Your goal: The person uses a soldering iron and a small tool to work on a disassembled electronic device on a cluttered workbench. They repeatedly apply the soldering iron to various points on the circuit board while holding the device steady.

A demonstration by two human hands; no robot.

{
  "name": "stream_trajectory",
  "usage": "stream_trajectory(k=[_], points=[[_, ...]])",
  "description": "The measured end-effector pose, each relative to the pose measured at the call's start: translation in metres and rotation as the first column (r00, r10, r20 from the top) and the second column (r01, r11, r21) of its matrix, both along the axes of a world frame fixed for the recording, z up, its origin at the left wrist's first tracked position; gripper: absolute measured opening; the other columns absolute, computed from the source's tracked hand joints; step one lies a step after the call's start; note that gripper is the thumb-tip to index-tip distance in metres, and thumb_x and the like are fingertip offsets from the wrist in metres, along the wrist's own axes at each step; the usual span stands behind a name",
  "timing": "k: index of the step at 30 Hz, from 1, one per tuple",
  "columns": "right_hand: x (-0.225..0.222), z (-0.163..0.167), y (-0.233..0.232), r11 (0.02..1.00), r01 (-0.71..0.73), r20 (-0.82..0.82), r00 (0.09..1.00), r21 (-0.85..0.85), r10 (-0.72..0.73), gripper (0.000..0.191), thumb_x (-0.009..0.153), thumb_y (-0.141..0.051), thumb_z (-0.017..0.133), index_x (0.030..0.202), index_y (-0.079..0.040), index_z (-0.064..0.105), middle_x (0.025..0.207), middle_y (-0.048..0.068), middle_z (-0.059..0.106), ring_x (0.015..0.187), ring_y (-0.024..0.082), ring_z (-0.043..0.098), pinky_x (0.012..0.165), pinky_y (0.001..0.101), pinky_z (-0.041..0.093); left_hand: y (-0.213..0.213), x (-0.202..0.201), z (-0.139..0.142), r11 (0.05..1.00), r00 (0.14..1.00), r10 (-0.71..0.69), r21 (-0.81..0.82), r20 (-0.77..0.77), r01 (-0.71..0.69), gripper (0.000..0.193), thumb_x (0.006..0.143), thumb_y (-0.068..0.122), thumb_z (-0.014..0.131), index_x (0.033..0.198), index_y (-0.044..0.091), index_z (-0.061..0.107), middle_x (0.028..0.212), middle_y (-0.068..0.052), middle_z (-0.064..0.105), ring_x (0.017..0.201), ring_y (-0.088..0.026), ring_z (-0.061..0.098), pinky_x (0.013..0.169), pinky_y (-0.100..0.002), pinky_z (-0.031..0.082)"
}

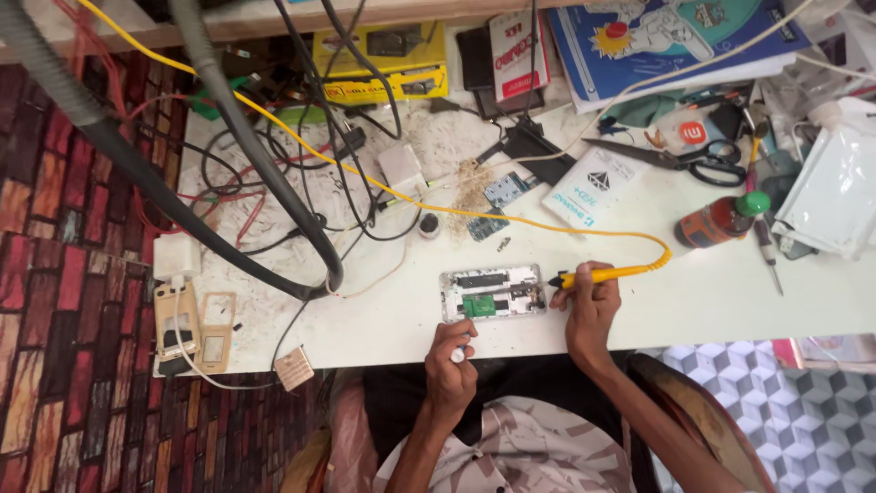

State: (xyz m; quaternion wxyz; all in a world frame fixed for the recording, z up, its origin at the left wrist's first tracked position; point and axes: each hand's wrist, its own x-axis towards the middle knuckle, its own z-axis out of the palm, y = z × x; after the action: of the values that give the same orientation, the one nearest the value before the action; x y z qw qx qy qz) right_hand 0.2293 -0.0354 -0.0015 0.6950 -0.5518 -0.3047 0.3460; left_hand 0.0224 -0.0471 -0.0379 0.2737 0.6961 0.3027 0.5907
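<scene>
right hand (pixel 591 310): you gripped the yellow soldering iron (pixel 610 272), tip at the opened device (pixel 493 292).
left hand (pixel 451 356): you'd closed it on a small white object (pixel 458 354), at the table edge (pixel 365 351).
room: clutter behind, bare table right.

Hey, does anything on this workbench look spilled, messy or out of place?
Yes. A small heap of tan crumbs or dust lies loose on the white table, above the opened device. Tangled black cables sprawl on the left, and open scissors lie among clutter.
</scene>
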Motion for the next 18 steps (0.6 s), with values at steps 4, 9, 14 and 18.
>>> stream_trajectory(k=[4, 9, 14, 18], points=[[0.003, -0.002, 0.000, 1.000, 0.007, -0.026, 1.000, -0.008, -0.007, 0.023, 0.111, -0.026, 0.052, 0.109, -0.004, 0.049, 0.076, 0.004, 0.053, 0.057, 0.013, 0.056, 0.054, 0.0260, 0.045, 0.003, 0.002, 0.009, 0.999, 0.996, 0.051, 0.019, -0.066, -0.050, 0.033, 0.090, -0.015, 0.048, 0.117, 0.004, 0.047, 0.104, -0.019, 0.069, 0.082, -0.027, 0.060, 0.068, -0.035, 0.053], [0.003, -0.002, -0.002, 1.000, -0.026, -0.014, 1.000, 0.007, 0.026, 0.023, 0.112, -0.027, 0.051, 0.109, -0.005, 0.048, 0.076, 0.003, 0.053, 0.058, 0.011, 0.055, 0.055, 0.0255, 0.045, 0.018, -0.002, 0.013, 0.994, 0.989, 0.110, -0.010, -0.104, -0.112, 0.024, 0.095, -0.008, 0.050, 0.118, 0.001, 0.050, 0.098, -0.014, 0.071, 0.079, -0.028, 0.056, 0.073, -0.037, 0.048], [0.002, -0.001, 0.001, 1.000, -0.029, 0.005, 1.000, -0.011, 0.029, 0.024, 0.110, -0.030, 0.051, 0.109, -0.005, 0.048, 0.075, 0.003, 0.054, 0.057, 0.011, 0.057, 0.054, 0.0244, 0.043, 0.024, 0.000, 0.007, 0.982, 0.993, 0.121, -0.149, 0.008, -0.118, 0.013, 0.105, -0.001, 0.047, 0.117, 0.002, 0.049, 0.094, -0.014, 0.065, 0.080, -0.024, 0.061, 0.073, -0.036, 0.053], [0.004, -0.001, 0.001, 0.997, -0.028, 0.050, 0.998, -0.073, 0.032, 0.027, 0.110, -0.031, 0.051, 0.108, -0.005, 0.049, 0.072, 0.004, 0.056, 0.056, 0.011, 0.058, 0.053, 0.0245, 0.043, 0.024, 0.003, -0.003, 0.990, 0.990, 0.138, -0.042, 0.002, -0.137, 0.013, 0.109, 0.006, 0.043, 0.122, 0.004, 0.042, 0.094, -0.014, 0.065, 0.078, -0.022, 0.058, 0.078, -0.037, 0.049]])
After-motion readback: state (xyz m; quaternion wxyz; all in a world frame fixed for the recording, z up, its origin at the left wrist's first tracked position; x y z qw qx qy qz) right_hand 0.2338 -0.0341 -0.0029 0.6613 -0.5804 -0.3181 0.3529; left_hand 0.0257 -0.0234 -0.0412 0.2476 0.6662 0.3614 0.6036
